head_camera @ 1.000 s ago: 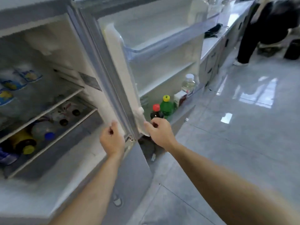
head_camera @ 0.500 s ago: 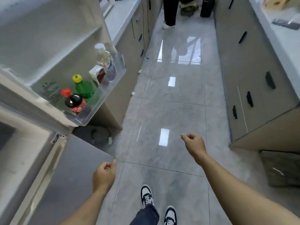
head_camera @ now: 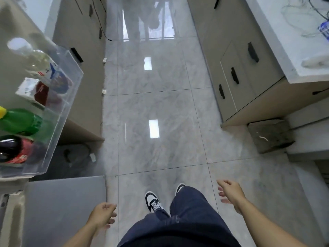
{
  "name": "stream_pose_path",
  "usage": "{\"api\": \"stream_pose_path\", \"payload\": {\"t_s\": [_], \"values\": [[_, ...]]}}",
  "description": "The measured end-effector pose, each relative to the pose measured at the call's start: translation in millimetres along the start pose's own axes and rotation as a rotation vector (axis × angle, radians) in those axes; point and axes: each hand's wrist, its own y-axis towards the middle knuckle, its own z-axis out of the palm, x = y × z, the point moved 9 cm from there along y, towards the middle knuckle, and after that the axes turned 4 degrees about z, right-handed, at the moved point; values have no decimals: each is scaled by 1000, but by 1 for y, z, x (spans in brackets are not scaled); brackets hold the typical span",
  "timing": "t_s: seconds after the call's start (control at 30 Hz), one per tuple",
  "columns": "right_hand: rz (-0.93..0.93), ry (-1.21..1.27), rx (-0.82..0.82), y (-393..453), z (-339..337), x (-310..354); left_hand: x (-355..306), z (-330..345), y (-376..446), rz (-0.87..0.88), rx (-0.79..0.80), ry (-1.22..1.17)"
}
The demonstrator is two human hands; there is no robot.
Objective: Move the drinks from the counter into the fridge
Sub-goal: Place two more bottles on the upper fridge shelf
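Four drinks in the clear door bin [head_camera: 58, 111] at left: cola [head_camera: 13, 148] nearest, then green bottle [head_camera: 21, 122], carton [head_camera: 32, 91], clear bottle [head_camera: 35, 57] farthest. Below, the grey lower door [head_camera: 62, 207]. Left hand [head_camera: 102, 213] low over that door's edge, fingers loosely curled, holding nothing. Right hand [head_camera: 231, 193] out over the tiled floor [head_camera: 160, 104], fingers relaxed and apart, empty. Counter [head_camera: 288, 41] at right with cables; cabinets [head_camera: 236, 73] beneath.

I log: green bottle [head_camera: 21, 122] with yellow cap; dark cola bottle [head_camera: 13, 148], red label; grey marbled floor [head_camera: 160, 104]; navy trousers [head_camera: 185, 216]; black-and-white shoe [head_camera: 152, 201].
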Motion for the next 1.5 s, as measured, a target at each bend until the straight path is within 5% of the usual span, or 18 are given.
{"api": "stream_pose_path", "payload": {"t_s": [0.23, 0.4, 0.63, 0.9, 1.3, 1.5], "values": [[202, 0, -16, 20, -27, -49, -107, -7, 44, 46, -45, 3], [239, -25, 20, 66, -49, -13, -216, 12, 56, 116, -79, -38], [52, -141, 108, 145, -72, 186, -309, 42, 53, 122, -74, -53], [-192, -115, 183, 195, -46, 423, -301, 42, 66, -64, -90, -127], [-194, -449, 242, 220, 8, 574, -396, -23, 147, -224, -194, -307], [-157, -584, 246, 233, 34, 658, -551, -83, 210, 35, -190, -496]]}}
